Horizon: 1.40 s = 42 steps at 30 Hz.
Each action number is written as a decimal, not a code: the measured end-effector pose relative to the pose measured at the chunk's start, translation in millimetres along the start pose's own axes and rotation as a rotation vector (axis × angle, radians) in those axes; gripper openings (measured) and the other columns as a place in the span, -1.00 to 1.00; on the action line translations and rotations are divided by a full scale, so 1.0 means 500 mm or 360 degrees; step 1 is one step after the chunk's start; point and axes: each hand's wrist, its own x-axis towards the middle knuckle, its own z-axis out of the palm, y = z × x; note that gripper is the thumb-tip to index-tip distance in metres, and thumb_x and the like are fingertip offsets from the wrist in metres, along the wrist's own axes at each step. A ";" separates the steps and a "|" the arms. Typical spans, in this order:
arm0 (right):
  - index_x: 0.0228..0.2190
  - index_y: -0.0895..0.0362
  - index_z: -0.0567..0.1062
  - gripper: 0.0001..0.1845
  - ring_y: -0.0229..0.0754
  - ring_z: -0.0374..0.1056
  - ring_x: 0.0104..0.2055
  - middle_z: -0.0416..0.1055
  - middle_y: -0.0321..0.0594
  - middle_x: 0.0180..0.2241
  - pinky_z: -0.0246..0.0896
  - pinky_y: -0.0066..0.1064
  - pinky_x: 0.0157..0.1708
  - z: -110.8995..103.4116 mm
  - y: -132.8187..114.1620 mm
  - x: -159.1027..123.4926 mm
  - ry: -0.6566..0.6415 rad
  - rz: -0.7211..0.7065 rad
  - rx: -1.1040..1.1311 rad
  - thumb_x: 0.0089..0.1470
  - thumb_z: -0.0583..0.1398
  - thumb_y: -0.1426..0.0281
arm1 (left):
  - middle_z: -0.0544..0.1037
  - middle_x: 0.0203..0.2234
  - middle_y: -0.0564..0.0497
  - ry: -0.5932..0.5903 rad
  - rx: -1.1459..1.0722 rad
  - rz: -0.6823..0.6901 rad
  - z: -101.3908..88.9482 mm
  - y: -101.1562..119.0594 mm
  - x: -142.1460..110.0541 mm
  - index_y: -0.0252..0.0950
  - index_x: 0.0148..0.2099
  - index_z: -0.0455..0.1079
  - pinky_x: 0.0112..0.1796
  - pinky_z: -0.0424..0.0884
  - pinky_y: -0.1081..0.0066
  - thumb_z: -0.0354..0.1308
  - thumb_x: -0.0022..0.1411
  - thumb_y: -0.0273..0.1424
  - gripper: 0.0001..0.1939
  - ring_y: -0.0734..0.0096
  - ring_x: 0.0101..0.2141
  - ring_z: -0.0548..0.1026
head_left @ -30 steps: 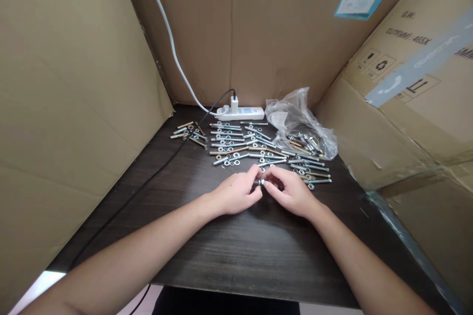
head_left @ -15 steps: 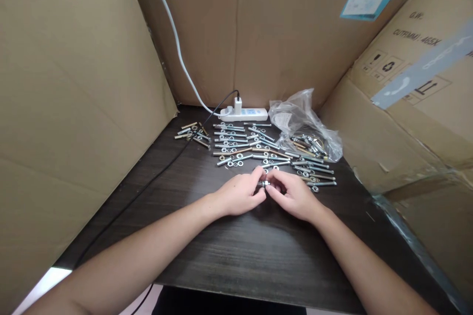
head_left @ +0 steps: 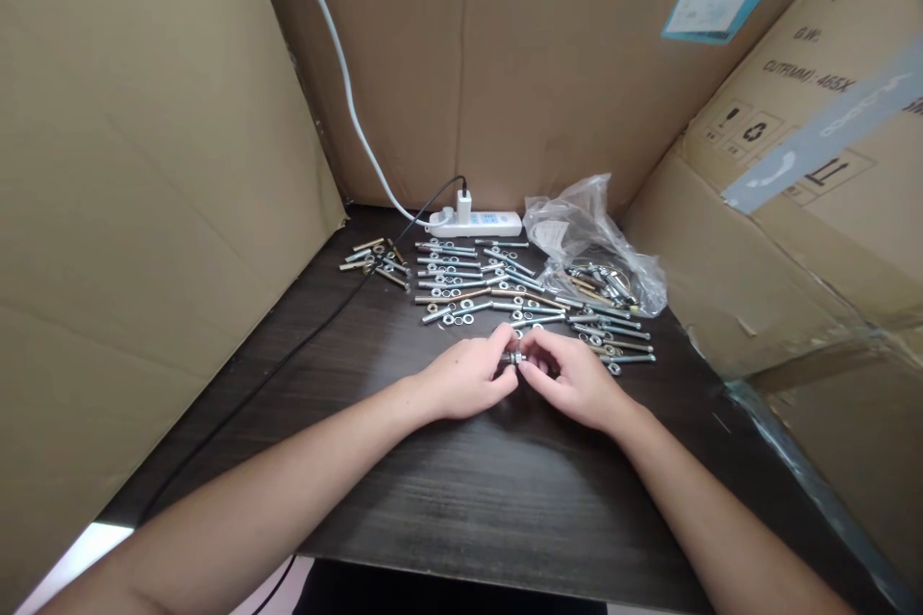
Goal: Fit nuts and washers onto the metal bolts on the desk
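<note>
**At a dark tabletop (head_left: 461, 490), a left hand (head_left: 468, 378) and a right hand (head_left: 571, 380) are meeting over one metal fastener (head_left: 516, 358)**

In the head view, the fastener is lying between the two sets of fingertips, near the middle of the tabletop, its nut end showing in the narrow gap. The left hand is clamping its shaft between thumb and fingers. The right hand is curling its thumb and forefinger about the opposite end; whether they are pinching it tight, I cannot tell.

Just beyond the hands, bolts, nuts and washers (head_left: 451, 275) are lying in rough rows. Farther left, a small pile of bolts (head_left: 375, 259) is sitting under a black cord (head_left: 303, 343). Behind the rows, a white power strip (head_left: 486, 224) is resting near a clear plastic bag (head_left: 569, 207), which is covering more hardware. Cardboard panels (head_left: 389, 48) are enclosing three sides.
</note>
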 end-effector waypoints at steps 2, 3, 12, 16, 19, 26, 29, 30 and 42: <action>-0.42 0.11 0.36 -0.94 -0.30 0.19 -0.52 0.33 -0.35 -0.53 0.05 -0.48 -0.50 0.003 0.000 0.000 -0.0024 -0.0009 -0.0008 0.10 0.11 0.41 | 0.46 -0.41 0.04 0.0005 -0.0006 0.0009 0.001 -0.001 0.000 -0.23 -0.14 0.10 -0.44 0.23 0.45 -0.08 0.23 -0.35 -0.85 0.34 -0.44 0.44; -0.44 0.12 0.35 -0.90 -0.30 0.19 -0.52 0.33 -0.35 -0.54 0.04 -0.48 -0.50 0.005 0.000 0.000 -0.0033 -0.0011 -0.0020 0.11 0.10 0.40 | 0.47 -0.40 0.04 0.0005 0.0002 0.0007 0.002 -0.001 -0.001 -0.23 -0.14 0.09 -0.44 0.23 0.45 -0.08 0.23 -0.35 -0.85 0.34 -0.44 0.44; -0.55 0.13 0.33 -0.60 -0.27 0.22 -0.50 0.34 -0.29 -0.56 0.02 -0.44 -0.45 0.013 0.007 0.004 -0.0017 0.0008 -0.0052 0.25 -0.06 0.28 | 0.46 -0.43 0.05 -0.0001 0.0066 -0.0010 0.002 0.000 -0.001 -0.23 -0.12 0.09 -0.44 0.23 0.45 -0.08 0.23 -0.35 -0.83 0.34 -0.46 0.43; -0.43 0.12 0.37 -0.79 -0.27 0.22 -0.50 0.37 -0.31 -0.52 0.03 -0.46 -0.45 0.008 0.000 0.002 -0.0039 0.0025 -0.0048 0.18 0.05 0.31 | 0.47 -0.42 0.05 -0.0021 0.0071 -0.0018 -0.001 0.002 -0.001 -0.23 -0.12 0.09 -0.43 0.23 0.45 -0.09 0.23 -0.35 -0.84 0.35 -0.46 0.43; -0.52 0.13 0.34 -0.69 -0.27 0.21 -0.52 0.33 -0.31 -0.56 0.01 -0.46 -0.46 0.014 0.004 0.003 -0.0079 0.0000 -0.0036 0.21 0.00 0.31 | 0.48 -0.40 0.03 -0.0026 0.0101 -0.0015 0.000 0.001 -0.001 -0.23 -0.11 0.09 -0.43 0.24 0.44 -0.09 0.23 -0.35 -0.83 0.34 -0.44 0.45; -0.54 0.14 0.35 -0.63 -0.28 0.22 -0.51 0.34 -0.31 -0.56 0.01 -0.45 -0.45 0.013 0.004 0.004 -0.0012 0.0051 -0.0023 0.23 -0.03 0.27 | 0.49 -0.41 0.03 -0.0037 0.0148 -0.0012 0.002 0.000 0.000 -0.24 -0.09 0.10 -0.44 0.24 0.44 -0.09 0.23 -0.35 -0.80 0.31 -0.44 0.46; -0.43 0.13 0.38 -0.81 -0.28 0.22 -0.50 0.36 -0.32 -0.52 0.04 -0.47 -0.45 0.008 -0.002 0.003 -0.0028 0.0043 0.0015 0.16 0.07 0.32 | 0.50 -0.38 0.02 -0.0042 0.0134 -0.0016 0.002 0.000 -0.001 -0.23 -0.10 0.10 -0.43 0.25 0.44 -0.08 0.23 -0.35 -0.81 0.31 -0.42 0.47; -0.43 0.14 0.38 -0.83 -0.28 0.22 -0.50 0.35 -0.32 -0.52 0.04 -0.47 -0.45 0.008 -0.002 0.003 -0.0040 0.0038 0.0019 0.15 0.08 0.33 | 0.51 -0.37 0.02 -0.0041 0.0125 -0.0017 0.002 0.000 -0.001 -0.23 -0.10 0.11 -0.42 0.26 0.44 -0.08 0.23 -0.35 -0.81 0.31 -0.41 0.48; -0.51 0.14 0.38 -0.67 -0.28 0.23 -0.53 0.37 -0.30 -0.56 0.02 -0.46 -0.46 0.015 0.000 0.003 -0.0032 0.0088 -0.0028 0.21 0.00 0.28 | 0.50 -0.39 0.02 -0.0045 0.0170 -0.0024 0.001 0.003 -0.002 -0.24 -0.09 0.11 -0.44 0.24 0.44 -0.08 0.23 -0.35 -0.81 0.31 -0.43 0.47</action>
